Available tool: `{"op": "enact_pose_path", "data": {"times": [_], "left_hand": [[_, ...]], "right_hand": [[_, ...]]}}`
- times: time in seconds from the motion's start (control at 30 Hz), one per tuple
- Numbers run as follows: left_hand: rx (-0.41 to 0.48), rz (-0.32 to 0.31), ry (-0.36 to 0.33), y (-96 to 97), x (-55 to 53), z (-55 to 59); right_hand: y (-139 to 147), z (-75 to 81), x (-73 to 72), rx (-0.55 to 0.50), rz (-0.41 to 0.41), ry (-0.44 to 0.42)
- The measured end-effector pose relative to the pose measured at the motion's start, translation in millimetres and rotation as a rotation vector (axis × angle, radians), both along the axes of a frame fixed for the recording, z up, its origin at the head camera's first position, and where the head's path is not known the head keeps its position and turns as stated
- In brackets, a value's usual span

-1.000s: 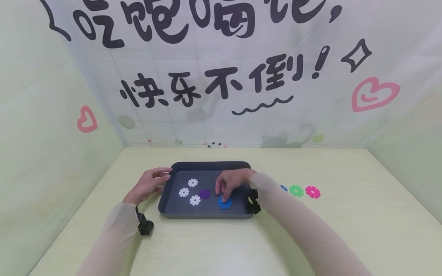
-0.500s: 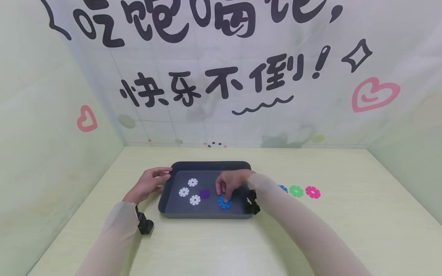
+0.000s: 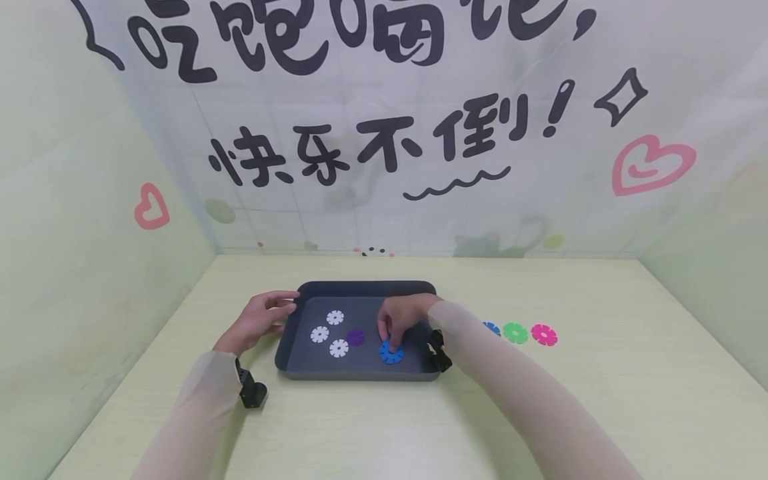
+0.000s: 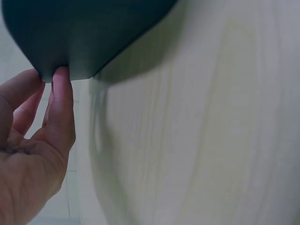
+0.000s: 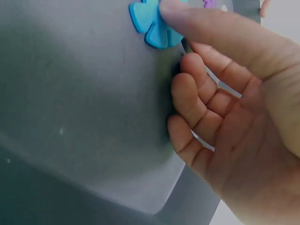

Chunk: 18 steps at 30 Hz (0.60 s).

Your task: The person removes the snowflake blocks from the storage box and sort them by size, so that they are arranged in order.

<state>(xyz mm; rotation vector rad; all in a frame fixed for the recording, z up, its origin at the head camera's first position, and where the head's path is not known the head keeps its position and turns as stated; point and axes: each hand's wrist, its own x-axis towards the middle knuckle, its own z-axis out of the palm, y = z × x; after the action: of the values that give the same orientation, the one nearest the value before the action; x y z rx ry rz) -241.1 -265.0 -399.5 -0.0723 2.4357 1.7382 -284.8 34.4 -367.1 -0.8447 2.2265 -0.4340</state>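
At the left edge of the dark grey tray point(image 3: 360, 375), my left hand point(image 3: 255, 323) holds the rim. In the left wrist view the thumb point(image 4: 62, 93) lies against the tray's outer wall. Inside the tray my right hand point(image 3: 401, 319) is at a blue snowflake disc point(image 3: 391, 356) with notched edges. The right wrist view shows the thumb point(image 5: 206, 24) on this disc; the index fingertip is hidden. The other fingers curl close to the tray floor. Left of it lie a purple disc point(image 3: 355, 338) and three white discs, one at the front point(image 3: 339, 348).
On the table point(image 3: 336, 427), right of the tray, lie a green disc point(image 3: 515, 333), a pink disc point(image 3: 544, 335) and another blue disc point(image 3: 492, 327), partly behind the right sleeve. A printed cloth point(image 3: 372, 220) hangs behind the table.
The fingers of my right hand have drawn slightly closer to the thumb at the blue disc. My left hand and the tray have stayed in place.
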Motion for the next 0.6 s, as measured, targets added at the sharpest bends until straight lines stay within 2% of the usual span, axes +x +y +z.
{"op": "enact_pose_path", "data": {"times": [0.33,0.6], "left_hand": [[0.004,-0.003,-0.006,1.5,0.5,1.1],[-0.001,-0.004,0.001,0.5,0.1,0.1]], "right_hand": [[11,6.3,1.8,-0.055,-0.065,-0.002],[28,22.5,6.6,-0.141,-0.027,0.104]]}}
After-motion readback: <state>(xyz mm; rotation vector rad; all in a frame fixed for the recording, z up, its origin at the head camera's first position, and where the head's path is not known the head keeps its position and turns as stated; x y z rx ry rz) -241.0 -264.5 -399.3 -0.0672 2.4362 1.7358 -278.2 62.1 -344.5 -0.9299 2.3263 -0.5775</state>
